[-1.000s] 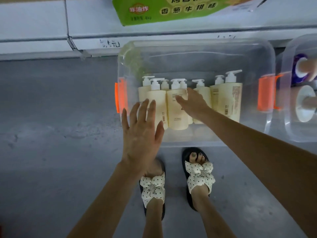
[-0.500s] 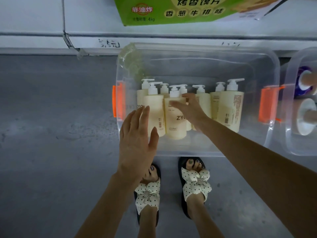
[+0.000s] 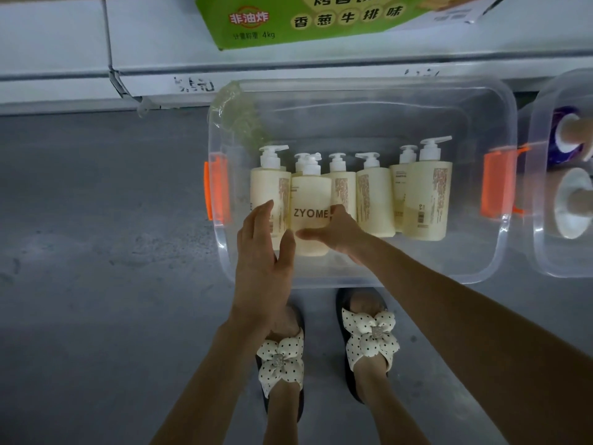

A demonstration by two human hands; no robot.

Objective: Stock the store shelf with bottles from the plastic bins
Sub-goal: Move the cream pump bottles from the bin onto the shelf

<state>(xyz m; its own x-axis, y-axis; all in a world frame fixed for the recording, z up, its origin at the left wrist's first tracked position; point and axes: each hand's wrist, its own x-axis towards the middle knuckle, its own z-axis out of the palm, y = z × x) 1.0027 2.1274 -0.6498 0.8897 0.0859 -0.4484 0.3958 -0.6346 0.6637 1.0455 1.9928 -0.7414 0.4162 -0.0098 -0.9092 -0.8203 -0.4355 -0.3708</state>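
The cream plastic pump bottle marked ZYOME (image 3: 310, 210) stands in the clear plastic bin with orange handles (image 3: 401, 277) on the grey floor, front of a row of similar bottles. Right hand (image 3: 337, 231) wraps its lower right side, fingers tucked behind it, so hard to see. Left hand (image 3: 263, 252) is spread flat, covering the base of the leftmost cream bottle (image 3: 268, 191). A second clear bin (image 3: 545, 252) is cut off at the right edge.

floor (image 3: 96, 252): grey, scuffed concrete
on floor: clear plastic bin (image 3: 385, 91) with orange latches; second clear bin (image 3: 545, 258) beside it at right
shelf (image 3: 64, 43): white, bearing a green carton (image 3: 321, 24)
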